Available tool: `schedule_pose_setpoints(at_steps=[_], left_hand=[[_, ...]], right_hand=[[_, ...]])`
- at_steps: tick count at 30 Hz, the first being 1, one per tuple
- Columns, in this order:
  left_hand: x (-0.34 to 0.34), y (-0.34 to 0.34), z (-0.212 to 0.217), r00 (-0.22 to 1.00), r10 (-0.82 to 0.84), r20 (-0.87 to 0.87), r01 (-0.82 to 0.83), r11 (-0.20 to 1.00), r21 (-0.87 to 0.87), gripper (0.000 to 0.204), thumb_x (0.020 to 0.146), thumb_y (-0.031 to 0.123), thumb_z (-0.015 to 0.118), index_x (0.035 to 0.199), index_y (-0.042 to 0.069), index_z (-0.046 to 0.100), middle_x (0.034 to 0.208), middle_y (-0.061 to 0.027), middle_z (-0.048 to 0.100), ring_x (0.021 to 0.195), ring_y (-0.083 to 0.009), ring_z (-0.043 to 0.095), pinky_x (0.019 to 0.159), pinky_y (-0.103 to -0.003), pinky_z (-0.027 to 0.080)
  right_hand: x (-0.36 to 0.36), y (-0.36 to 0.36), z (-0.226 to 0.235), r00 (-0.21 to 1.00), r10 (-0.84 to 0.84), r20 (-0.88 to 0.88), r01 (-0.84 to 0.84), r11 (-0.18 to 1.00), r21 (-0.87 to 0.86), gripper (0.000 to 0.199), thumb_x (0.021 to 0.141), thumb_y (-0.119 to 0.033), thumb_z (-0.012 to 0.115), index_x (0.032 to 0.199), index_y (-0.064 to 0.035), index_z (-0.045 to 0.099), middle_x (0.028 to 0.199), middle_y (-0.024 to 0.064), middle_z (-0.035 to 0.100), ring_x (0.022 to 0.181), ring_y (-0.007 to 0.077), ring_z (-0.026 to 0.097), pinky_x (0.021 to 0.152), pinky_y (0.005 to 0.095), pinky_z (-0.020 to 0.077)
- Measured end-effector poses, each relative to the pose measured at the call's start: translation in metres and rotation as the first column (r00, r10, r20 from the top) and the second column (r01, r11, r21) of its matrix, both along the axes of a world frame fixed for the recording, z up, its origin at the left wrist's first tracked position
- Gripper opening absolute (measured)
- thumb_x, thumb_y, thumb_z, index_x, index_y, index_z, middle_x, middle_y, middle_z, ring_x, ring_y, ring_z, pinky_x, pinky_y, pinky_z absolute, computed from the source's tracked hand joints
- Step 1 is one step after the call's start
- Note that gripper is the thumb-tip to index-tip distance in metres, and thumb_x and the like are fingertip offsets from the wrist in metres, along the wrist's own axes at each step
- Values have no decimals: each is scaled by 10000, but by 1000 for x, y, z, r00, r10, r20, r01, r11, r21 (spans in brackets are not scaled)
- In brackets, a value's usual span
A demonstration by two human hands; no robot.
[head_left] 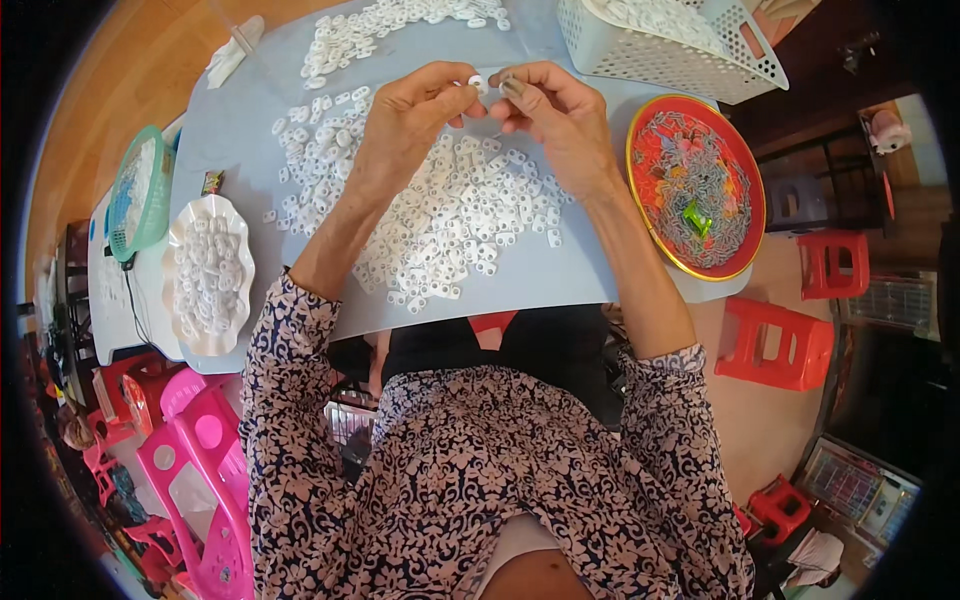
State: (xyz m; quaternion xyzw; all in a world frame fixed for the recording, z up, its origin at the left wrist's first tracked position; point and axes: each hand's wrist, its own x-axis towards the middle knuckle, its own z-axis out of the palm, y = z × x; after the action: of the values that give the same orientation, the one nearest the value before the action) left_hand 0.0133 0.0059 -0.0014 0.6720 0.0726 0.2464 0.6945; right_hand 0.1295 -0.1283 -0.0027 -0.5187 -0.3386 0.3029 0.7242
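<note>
Over the far middle of the grey table, my left hand pinches a small white plastic piece between thumb and fingertips. My right hand is just to its right, thumb and forefinger pressed together; anything between them is too small to make out. Its thumb tip looks dark. Beneath both hands spreads a loose pile of white oval plastic pieces with dark holes. At the right, a red round tray with a gold rim contains many small slim grey metal pieces and a shiny green wrapper.
More white pieces lie at the table's far side. A white perforated basket stands far right. At left are a scalloped dish of white pieces and a green basket. Red stools and a pink chair flank me.
</note>
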Motion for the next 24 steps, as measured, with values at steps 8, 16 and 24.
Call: schedule_pose_setpoints(at_steps=[8, 16, 24], left_hand=[[-7, -16, 1, 984, 178, 9, -167, 904, 394, 160, 877, 102, 559, 985, 1, 621, 764, -4, 610, 721, -49, 525, 602, -193, 414], [-6, -8, -1, 997, 60, -45, -53, 988, 146, 170, 905, 122, 538, 979, -12, 611, 822, -35, 651, 780, -71, 570, 695, -198, 435], [-7, -8, -3, 996, 64, -55, -55, 988, 145, 210, 905, 141, 539, 1018, -6, 636, 834, -36, 641, 811, -92, 582, 732, -219, 443]], right_hand=[[1, 1, -7, 982, 80, -173, -75, 997, 36, 150, 899, -117, 578, 989, -2, 613, 882, 83, 663, 794, 132, 649, 669, 232, 525], [-9, 3, -2, 978, -21, 209, 12, 999, 46, 113, 886, -82, 590, 942, 13, 616, 864, 73, 659, 817, 126, 643, 711, 232, 525], [-7, 2, -1, 990, -49, 133, 45, 999, 29, 111, 881, -96, 604, 923, 4, 629, 798, 53, 662, 740, 95, 620, 675, 214, 503]])
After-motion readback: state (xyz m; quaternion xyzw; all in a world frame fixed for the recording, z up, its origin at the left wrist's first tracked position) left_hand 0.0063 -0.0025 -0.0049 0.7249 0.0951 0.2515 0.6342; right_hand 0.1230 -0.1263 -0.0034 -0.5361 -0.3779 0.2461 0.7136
